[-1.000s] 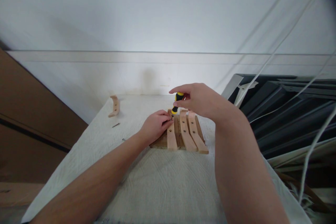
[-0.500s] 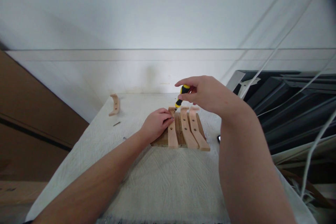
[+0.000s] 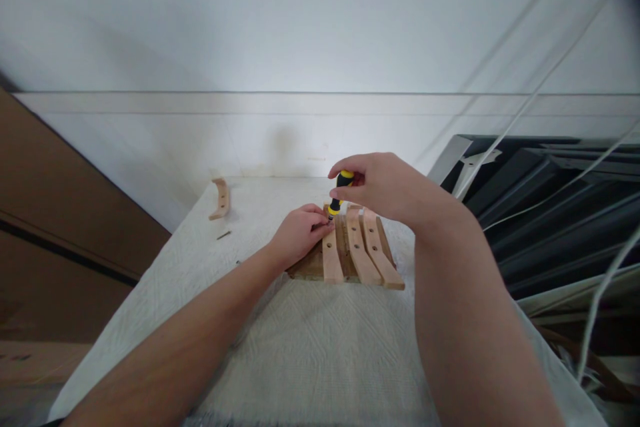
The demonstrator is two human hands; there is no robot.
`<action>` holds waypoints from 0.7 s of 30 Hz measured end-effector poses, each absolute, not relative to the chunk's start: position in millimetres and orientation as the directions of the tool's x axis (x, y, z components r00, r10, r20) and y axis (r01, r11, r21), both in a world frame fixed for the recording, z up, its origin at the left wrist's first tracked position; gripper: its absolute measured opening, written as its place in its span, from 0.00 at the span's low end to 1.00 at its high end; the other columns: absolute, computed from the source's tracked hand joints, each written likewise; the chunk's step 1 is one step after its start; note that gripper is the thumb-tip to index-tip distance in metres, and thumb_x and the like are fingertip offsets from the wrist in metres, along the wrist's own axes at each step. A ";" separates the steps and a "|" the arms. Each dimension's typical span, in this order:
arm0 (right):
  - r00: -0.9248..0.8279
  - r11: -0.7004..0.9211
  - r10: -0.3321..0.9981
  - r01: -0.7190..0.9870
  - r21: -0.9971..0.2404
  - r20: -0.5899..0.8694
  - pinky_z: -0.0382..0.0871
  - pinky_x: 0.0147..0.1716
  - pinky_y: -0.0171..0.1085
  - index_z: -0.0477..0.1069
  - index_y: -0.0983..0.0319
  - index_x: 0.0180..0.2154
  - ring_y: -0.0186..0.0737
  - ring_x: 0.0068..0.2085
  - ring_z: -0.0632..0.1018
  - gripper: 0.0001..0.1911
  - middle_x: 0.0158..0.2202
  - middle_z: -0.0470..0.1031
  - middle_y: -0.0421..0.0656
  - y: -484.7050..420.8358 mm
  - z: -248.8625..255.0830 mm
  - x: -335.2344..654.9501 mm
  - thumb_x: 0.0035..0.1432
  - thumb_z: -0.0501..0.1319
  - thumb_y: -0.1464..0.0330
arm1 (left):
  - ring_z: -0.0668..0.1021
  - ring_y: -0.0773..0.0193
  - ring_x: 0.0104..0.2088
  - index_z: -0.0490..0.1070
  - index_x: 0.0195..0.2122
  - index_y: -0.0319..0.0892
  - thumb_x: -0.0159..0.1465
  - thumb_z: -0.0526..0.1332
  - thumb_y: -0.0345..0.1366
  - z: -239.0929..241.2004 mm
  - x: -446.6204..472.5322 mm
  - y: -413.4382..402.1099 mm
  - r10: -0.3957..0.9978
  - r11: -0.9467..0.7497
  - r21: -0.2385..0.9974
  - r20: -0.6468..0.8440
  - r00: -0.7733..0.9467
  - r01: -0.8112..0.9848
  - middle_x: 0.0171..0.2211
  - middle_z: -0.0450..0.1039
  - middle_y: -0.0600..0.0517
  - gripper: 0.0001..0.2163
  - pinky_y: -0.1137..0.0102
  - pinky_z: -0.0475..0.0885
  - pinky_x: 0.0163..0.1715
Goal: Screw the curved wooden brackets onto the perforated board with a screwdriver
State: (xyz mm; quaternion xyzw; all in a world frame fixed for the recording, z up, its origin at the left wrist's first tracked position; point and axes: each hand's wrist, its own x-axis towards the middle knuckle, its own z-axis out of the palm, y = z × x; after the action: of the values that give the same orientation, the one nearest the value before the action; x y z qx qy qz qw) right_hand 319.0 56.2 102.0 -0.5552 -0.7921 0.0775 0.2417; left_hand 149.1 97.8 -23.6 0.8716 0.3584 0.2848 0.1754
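Note:
A small wooden assembly (image 3: 350,257) of three pale slats on a darker board lies on a white textured cloth (image 3: 310,340). My right hand (image 3: 383,185) is closed round a yellow and black screwdriver (image 3: 339,192), its tip pointing down at the far end of the left slat. My left hand (image 3: 300,233) rests on the board's left side with fingertips pinched together right at the screwdriver tip; what they pinch is too small to make out.
A loose curved wooden piece (image 3: 220,199) lies at the cloth's far left, with a small screw (image 3: 223,235) near it. Dark metal frames (image 3: 540,213) and white cords (image 3: 595,280) crowd the right side. A brown panel (image 3: 55,213) stands at left.
My right hand lifted the screwdriver up and to the right, then brought it back down to the far end of the left slat. My left hand stayed put.

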 end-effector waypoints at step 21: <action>-0.270 0.353 0.921 0.882 -0.311 0.279 0.61 0.31 0.36 0.77 0.60 0.34 0.35 0.30 0.71 0.11 0.29 0.75 0.41 57.1 101.4 321.0 0.54 0.58 0.64 | 0.77 0.65 0.38 0.78 0.30 0.41 0.64 0.59 0.37 -25.2 148.8 98.8 0.723 -0.682 0.507 0.362 0.589 0.526 0.36 0.77 0.50 0.10 0.67 0.72 0.44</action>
State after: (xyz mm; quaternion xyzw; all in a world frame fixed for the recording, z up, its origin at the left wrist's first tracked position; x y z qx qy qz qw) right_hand 321.0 57.1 101.4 -0.5668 -0.7956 0.0470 0.2087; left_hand 148.8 98.8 -25.2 0.8736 0.3575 0.2790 0.1762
